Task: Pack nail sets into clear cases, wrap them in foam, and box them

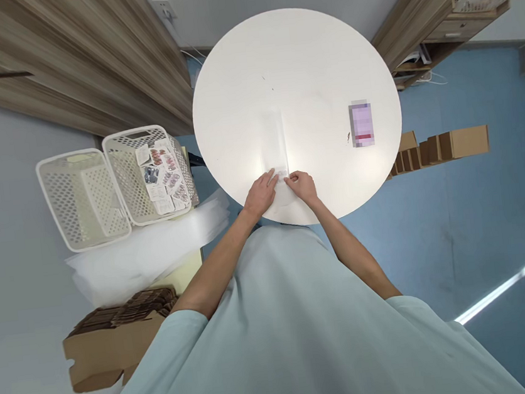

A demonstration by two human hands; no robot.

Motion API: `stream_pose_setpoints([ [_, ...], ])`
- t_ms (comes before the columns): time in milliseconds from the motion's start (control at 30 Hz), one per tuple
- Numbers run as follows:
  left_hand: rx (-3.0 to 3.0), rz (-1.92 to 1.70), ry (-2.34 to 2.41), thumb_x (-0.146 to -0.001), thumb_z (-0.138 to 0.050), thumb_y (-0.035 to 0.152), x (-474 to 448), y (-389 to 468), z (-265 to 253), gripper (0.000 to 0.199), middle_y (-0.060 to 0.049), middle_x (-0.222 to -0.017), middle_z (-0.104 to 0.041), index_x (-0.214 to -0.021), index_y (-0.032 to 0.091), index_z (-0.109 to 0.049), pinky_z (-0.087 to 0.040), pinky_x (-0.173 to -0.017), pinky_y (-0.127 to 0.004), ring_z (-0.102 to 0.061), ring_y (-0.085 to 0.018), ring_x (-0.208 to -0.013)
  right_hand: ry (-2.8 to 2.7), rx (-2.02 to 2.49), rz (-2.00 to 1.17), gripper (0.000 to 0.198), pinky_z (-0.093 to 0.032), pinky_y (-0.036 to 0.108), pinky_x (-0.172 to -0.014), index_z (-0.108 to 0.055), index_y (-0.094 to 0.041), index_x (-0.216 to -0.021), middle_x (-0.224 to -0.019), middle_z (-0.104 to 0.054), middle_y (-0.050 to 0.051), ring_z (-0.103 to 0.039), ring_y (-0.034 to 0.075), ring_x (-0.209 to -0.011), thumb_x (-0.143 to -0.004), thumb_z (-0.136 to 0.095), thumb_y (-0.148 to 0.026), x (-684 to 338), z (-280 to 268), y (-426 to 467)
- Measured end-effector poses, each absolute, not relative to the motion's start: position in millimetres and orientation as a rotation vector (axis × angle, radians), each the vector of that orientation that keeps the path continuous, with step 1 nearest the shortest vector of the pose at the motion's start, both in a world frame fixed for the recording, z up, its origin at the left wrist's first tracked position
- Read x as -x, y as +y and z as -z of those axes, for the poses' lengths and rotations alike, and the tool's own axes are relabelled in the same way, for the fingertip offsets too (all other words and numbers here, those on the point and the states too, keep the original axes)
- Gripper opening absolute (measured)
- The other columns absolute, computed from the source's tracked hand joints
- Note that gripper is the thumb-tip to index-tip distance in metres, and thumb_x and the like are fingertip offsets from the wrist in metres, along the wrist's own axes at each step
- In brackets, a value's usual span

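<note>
A long strip of clear plastic wrap point(272, 136) lies flat on the white round table point(294, 54), running away from me. At its near end, my left hand point(261, 196) rests with fingers stretched out on the film. My right hand point(302, 186) pinches the near right edge of the plastic between thumb and fingers. A small pale shape shows between my fingertips under or in the film; too faint to name.
A pixelated purple item point(362, 125) is on the table's right. At left stand a lidded white basket point(120, 175) holding nail sets on cards, white plastic sheets point(141, 258) and flattened cardboard boxes point(113, 347). Small brown boxes point(465, 142) line the right, near a wooden cabinet point(425, 7).
</note>
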State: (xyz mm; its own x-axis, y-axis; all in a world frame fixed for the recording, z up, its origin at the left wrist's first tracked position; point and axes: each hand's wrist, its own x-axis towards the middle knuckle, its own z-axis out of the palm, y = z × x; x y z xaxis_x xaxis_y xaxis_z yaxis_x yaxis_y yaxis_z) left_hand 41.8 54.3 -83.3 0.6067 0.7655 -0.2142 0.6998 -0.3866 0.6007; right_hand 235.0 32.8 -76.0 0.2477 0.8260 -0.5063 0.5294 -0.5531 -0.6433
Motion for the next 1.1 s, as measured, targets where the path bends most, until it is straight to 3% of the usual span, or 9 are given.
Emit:
stream_pose_setpoints([
  [167, -2.184, -0.183, 1.081, -0.107, -0.047, 0.040, -33.7, 38.4, 79.9, 0.060, -0.022, -0.172, -0.041, -0.160, 0.012, -0.049, -0.028, -0.133, -0.062, -0.025, -0.037, -0.167, -1.105, 2.143, -1.339, 0.022, -0.059, 0.034, -0.081, -0.069, -0.023, -0.098, -0.095, -0.082, 0.004, -0.076, 0.020, -0.072, -0.092, -0.074, -0.044, -241.3, 77.6, 22.1],
  [333, -2.237, -0.103, 0.996, -0.088, -0.076, 0.067, -32.3, 25.9, 73.5, 0.097, -0.025, -0.173, -0.037, -0.163, 0.014, -0.044, -0.023, -0.134, -0.061, -0.018, -0.044, -0.167, -0.977, 2.140, -1.389, 0.033, -0.056, 0.030, -0.071, -0.059, -0.024, -0.103, -0.074, -0.076, -0.003, -0.071, 0.018, -0.058, -0.088, -0.078, -0.047, -246.8, 78.5, 5.9],
  [433, -2.264, -0.028, 0.991, -0.084, -0.083, 0.053, -34.6, 26.2, 72.2, 0.098, -0.024, -0.173, -0.039, -0.165, 0.015, -0.042, -0.022, -0.134, -0.062, -0.020, -0.045, -0.167, -0.965, 2.117, -1.410, 0.040, -0.055, 0.029, -0.066, -0.057, -0.025, -0.097, -0.065, -0.072, -0.004, -0.069, 0.019, -0.057, -0.085, -0.079, -0.056, -247.1, 80.1, 1.1],
  [600, -2.236, -0.046, 1.055, -0.094, -0.064, 0.022, -38.6, 32.9, 74.0, 0.068, -0.021, -0.165, -0.051, -0.161, 0.017, -0.049, -0.030, -0.132, -0.059, -0.037, -0.040, -0.161, -0.990, 2.083, -1.405, 0.045, -0.055, 0.030, -0.064, -0.056, -0.026, -0.090, -0.061, -0.070, -0.005, -0.067, 0.019, -0.055, -0.082, -0.080, -0.064, -247.5, 79.8, -0.7],
  [800, -2.247, -0.013, 1.050, -0.094, -0.062, 0.021, -37.2, 37.1, 72.1, 0.056, -0.020, -0.158, -0.057, -0.150, 0.017, -0.059, -0.038, -0.126, -0.057, -0.049, -0.039, -0.152, -0.988, 2.048, -1.458, 0.040, -0.054, 0.029, -0.065, -0.059, -0.025, -0.091, -0.064, -0.070, -0.004, -0.066, 0.018, -0.056, -0.086, -0.078, -0.060, -250.7, 76.3, -4.2],
  [933, -2.207, 0.021, 1.088, -0.095, -0.063, 0.024, -37.0, 39.6, 69.4, 0.052, -0.016, -0.157, -0.058, -0.147, 0.020, -0.061, -0.045, -0.120, -0.054, -0.056, -0.037, -0.143, -1.115, 2.040, -1.418, 0.027, -0.055, 0.031, -0.074, -0.065, -0.024, -0.100, -0.079, -0.075, -0.001, -0.068, 0.017, -0.063, -0.098, -0.065, -0.051, -253.5, 69.2, -7.6],
  [1100, -2.152, 0.007, 1.114, -0.095, -0.064, 0.027, -39.5, 44.2, 64.8, 0.047, -0.014, -0.151, -0.062, -0.142, 0.021, -0.066, -0.051, -0.114, -0.050, -0.062, -0.036, -0.134, -1.437, 1.925, -1.123, 0.031, -0.057, 0.036, -0.092, -0.070, -0.023, -0.126, -0.135, -0.072, 0.010, -0.072, 0.021, -0.096, -0.103, -0.058, -0.041, -254.7, 48.9, -10.6],
])
